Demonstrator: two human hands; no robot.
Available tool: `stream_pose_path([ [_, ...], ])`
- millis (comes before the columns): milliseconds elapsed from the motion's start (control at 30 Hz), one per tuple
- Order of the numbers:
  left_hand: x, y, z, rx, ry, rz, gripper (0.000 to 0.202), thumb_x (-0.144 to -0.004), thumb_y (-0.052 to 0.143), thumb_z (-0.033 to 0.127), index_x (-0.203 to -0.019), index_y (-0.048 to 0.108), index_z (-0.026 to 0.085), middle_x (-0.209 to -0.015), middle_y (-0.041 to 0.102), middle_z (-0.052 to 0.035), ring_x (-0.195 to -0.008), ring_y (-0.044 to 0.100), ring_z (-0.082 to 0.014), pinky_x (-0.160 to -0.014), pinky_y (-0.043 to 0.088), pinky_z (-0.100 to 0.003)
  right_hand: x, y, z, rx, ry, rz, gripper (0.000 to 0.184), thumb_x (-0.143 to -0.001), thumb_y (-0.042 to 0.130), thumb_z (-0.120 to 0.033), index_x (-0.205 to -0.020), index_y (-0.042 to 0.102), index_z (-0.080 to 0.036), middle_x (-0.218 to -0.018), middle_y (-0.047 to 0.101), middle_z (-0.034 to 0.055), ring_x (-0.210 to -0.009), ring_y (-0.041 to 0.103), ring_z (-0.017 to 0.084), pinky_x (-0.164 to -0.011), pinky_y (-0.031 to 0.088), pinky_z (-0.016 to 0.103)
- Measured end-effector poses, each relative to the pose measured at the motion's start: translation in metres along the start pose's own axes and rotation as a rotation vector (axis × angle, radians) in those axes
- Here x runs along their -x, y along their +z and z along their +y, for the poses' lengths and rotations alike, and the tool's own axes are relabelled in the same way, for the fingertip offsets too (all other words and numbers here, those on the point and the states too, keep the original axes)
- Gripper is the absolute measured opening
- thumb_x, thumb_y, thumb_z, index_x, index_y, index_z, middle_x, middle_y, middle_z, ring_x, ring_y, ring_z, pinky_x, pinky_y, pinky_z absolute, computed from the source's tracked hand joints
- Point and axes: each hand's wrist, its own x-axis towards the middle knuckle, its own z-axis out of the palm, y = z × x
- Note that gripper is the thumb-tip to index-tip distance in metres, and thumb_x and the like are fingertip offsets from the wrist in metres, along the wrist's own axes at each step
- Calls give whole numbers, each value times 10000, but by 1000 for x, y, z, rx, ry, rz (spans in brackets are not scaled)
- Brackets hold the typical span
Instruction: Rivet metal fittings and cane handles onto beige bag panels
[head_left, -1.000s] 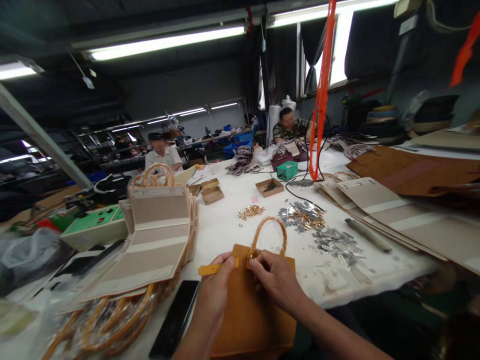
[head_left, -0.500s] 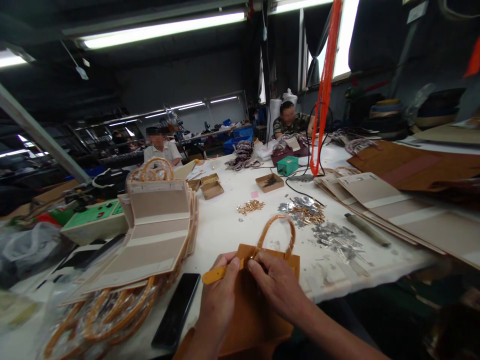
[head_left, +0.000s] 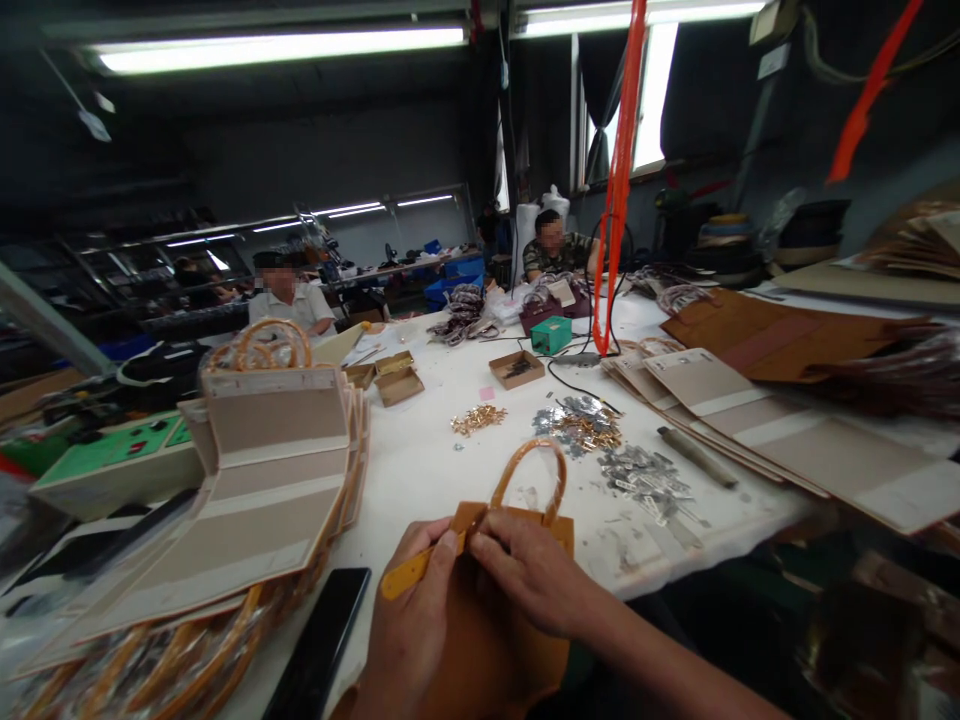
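A tan leather bag panel (head_left: 491,640) with a round orange handle (head_left: 529,472) lies at the near edge of the white table (head_left: 420,460). My left hand (head_left: 409,620) grips the panel's top left, its fingers closed by a yellow-orange strap (head_left: 409,573) that sticks out to the left. My right hand (head_left: 536,570) pinches the panel's top edge close by, where the handle meets it. What the fingertips pinch there is hidden.
A stack of beige bag panels with handles (head_left: 255,480) stands at the left, a black phone (head_left: 319,650) beside it. Gold and silver metal fittings (head_left: 592,440) lie ahead, beige panels (head_left: 757,420) at the right. Small boxes (head_left: 516,368) sit mid-table. Two other people sit at the far end.
The view has shifted; the panel and both hands sit lower and further left in the picture. The strap tilts down more. Both hands keep their hold.
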Motion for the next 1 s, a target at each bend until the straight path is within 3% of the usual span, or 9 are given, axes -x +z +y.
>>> stream_pose_path([
  [233,-17,-1,-14,-14,-37,-48,453,-867,589,649,-1034,660,234,-1106,691,-38,-1084,613,-232,-976,486,-278,-16,-2,15,13,26,-12,343,-990,545,-371,-721,598,-165,-739,642,-14,-685,564,106,-652,346,226],
  [400,-62,-1,-20,-19,-42,-77,561,-814,582,700,-1087,677,219,-1170,708,-57,-1177,605,-272,-1066,463,-335,-29,-11,32,-15,30,130,428,-960,595,-467,-673,575,-151,-680,594,-8,-629,493,98,-585,292,224],
  [500,-109,-2,-31,-108,28,-83,584,-838,532,707,-1121,682,219,-1198,709,-66,-1188,607,-283,-1073,447,-371,-37,-42,56,-25,158,256,425,-956,586,-490,-693,612,-157,-637,620,0,-605,541,116,-588,356,222],
  [567,-141,-2,-44,-201,59,-70,577,-861,480,686,-1130,680,217,-1206,707,-77,-1181,612,-287,-1079,440,-390,-42,-74,82,114,232,360,386,-975,556,-465,-766,667,-160,-700,668,4,-656,597,126,-650,410,227],
  [700,-187,6,-82,-332,66,-92,549,-850,420,615,-1069,697,195,-1186,707,-115,-1196,604,-322,-1108,421,-447,-43,-140,143,456,422,520,207,-929,597,-329,-1003,744,-203,-957,716,16,-878,641,164,-755,396,259],
  [867,-203,24,-126,-382,-39,-176,611,-853,372,601,-1093,709,151,-1195,718,-161,-1224,620,-359,-1117,431,-472,-48,-188,194,661,594,555,371,-912,604,-357,-1253,705,-252,-1215,660,70,-1043,627,239,-757,352,297],
  [1000,-205,27,-132,-396,-107,-230,713,-837,434,702,-1209,673,143,-1226,717,-148,-1187,662,-339,-1038,499,-418,-62,-201,207,729,651,502,310,-907,614,-398,-1156,738,-260,-1180,664,70,-1032,632,252,-721,327,306],
])
